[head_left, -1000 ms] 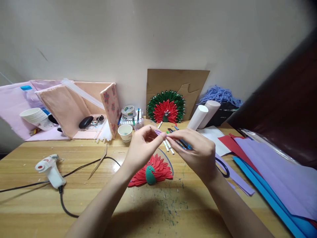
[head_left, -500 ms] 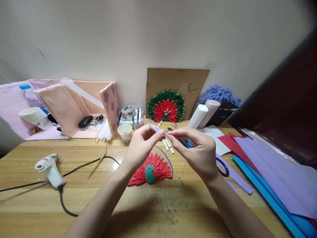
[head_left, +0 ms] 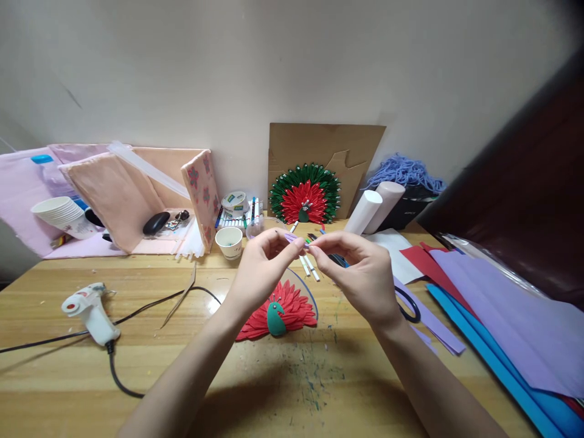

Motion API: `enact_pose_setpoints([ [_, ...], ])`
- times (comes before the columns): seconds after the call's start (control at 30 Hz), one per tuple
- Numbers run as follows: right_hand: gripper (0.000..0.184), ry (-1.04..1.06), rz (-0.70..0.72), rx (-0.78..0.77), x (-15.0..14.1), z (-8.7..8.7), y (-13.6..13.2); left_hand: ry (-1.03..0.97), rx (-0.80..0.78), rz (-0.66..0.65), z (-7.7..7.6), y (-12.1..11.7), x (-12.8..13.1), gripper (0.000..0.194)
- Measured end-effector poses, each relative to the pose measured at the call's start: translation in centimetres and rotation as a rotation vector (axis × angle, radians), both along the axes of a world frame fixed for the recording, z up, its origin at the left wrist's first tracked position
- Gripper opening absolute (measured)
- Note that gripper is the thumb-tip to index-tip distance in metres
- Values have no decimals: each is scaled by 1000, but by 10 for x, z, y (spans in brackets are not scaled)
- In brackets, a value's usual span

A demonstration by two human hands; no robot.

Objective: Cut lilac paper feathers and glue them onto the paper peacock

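Between my two hands is a small purple paper piece (head_left: 290, 237), pinched over the middle of the table. My left hand (head_left: 267, 258) is closed on its left part with thumb and fingers. The thumb and forefinger of my right hand (head_left: 358, 267) are closed at its right end, where little of it shows. Below my hands lies a red paper peacock (head_left: 298, 304) with a green body (head_left: 275, 319), set on a round clear sheet with a blue rim; my left arm covers its left part.
A white glue gun (head_left: 93, 313) with a black cord lies at left, near brown tweezers (head_left: 180, 298). A paper cup (head_left: 229, 243) and markers (head_left: 311, 267) stand or lie behind my hands. Purple paper (head_left: 511, 322), blue paper (head_left: 483, 340) and black-handled scissors (head_left: 413, 307) are at right. A red-green peacock (head_left: 305, 194) leans at the back.
My right hand has shifted slightly left and its fingers have turned a little around the end of the purple piece. My left hand keeps its pinch; the whole view has moved slightly.
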State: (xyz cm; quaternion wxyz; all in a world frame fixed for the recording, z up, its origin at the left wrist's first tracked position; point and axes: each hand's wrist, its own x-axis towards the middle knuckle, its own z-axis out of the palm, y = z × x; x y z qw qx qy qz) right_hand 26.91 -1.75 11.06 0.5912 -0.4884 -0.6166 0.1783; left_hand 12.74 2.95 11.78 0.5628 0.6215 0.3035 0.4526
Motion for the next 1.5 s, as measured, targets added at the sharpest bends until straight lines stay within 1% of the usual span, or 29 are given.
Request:
enact_pose_setpoints([
  [0.13,3,-112,-33,75,1,1,0,20,1,-5,0,0,0,18],
  [0.23,4,-256,-68,196,2,3,1,45,9,33,1,0,0,18],
  [0.33,8,-380,-98,298,3,5,2,46,7,40,1,1,0,18],
  [0.53,13,-523,-129,409,3,3,2,68,3,47,1,1,0,19],
  [0.67,14,-581,-151,458,3,2,3,89,3,59,2,0,0,20],
  [0.77,13,-596,-162,477,2,1,4,95,-4,54,2,0,0,20],
  [0.97,8,-606,-189,450,3,0,4,51,-3,52,1,1,0,18],
  [1.13,8,-598,-177,443,3,0,4,42,11,51,6,2,-2,19],
  [1.23,9,-592,-164,442,3,0,4,16,-25,28,6,3,-3,19],
  [1.37,9,-590,-158,448,4,1,4,-54,-110,13,3,7,-7,19],
  [1.43,8,-596,-158,452,4,1,4,-72,-121,24,4,8,-9,18],
  [1.5,8,-603,-153,458,4,1,4,-50,-93,69,6,9,-10,18],
])
